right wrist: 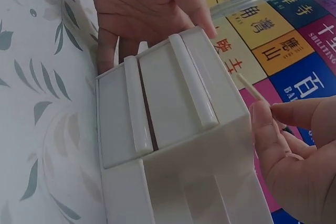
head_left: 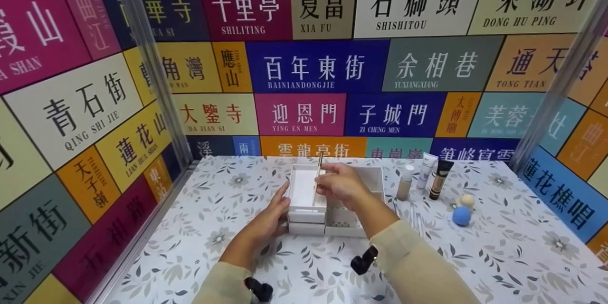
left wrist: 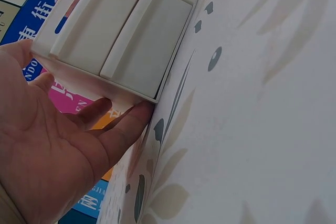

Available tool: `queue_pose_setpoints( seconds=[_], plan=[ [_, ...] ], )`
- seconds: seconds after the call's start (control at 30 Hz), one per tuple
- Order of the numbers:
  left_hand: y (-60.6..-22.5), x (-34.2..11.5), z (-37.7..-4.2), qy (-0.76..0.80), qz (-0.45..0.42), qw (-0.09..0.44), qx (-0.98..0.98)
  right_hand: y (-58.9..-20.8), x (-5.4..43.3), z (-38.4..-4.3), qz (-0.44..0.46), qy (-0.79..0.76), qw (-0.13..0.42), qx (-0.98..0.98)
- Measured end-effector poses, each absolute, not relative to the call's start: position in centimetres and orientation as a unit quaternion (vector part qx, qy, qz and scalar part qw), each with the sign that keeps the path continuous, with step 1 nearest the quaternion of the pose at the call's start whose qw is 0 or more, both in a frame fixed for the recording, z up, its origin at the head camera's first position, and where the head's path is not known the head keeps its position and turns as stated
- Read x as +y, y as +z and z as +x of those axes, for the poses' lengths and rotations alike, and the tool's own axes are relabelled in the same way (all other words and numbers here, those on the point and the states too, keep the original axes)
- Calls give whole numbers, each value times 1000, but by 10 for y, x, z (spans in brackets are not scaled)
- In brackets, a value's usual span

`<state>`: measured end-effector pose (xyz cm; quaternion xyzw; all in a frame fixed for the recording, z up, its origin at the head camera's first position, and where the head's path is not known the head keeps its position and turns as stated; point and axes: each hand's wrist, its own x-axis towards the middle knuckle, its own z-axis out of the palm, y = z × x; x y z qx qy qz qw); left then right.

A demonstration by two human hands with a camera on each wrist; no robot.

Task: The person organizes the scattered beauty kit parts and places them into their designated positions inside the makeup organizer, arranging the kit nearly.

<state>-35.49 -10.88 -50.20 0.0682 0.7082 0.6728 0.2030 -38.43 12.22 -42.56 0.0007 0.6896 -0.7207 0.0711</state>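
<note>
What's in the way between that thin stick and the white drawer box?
Nothing I can see: the right hand pinches the thin stick above the white drawer box, and the left hand touches its side.

White box (head_left: 307, 229), leafy table (head_left: 320, 268), bright wall (head_left: 313, 47)

The box is white. The stick (head_left: 315, 190) is pale with a dark end. Grey and tan leaves (right wrist: 31, 181) dot the white table. The wall has pink, blue, yellow and orange blocks (head_left: 266, 104). The big ball (head_left: 461, 216) is blue, the small ball (head_left: 468, 200) cream.
</note>
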Motion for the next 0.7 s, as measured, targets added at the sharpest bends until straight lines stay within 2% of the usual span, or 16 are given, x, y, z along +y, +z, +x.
queue_pose_setpoints(
  seconds=[0.7],
  plan=[
    [-503, -108, -355, 685, 67, 200, 697, -429, 111, -388, -3, -649, 34, 760]
  ],
)
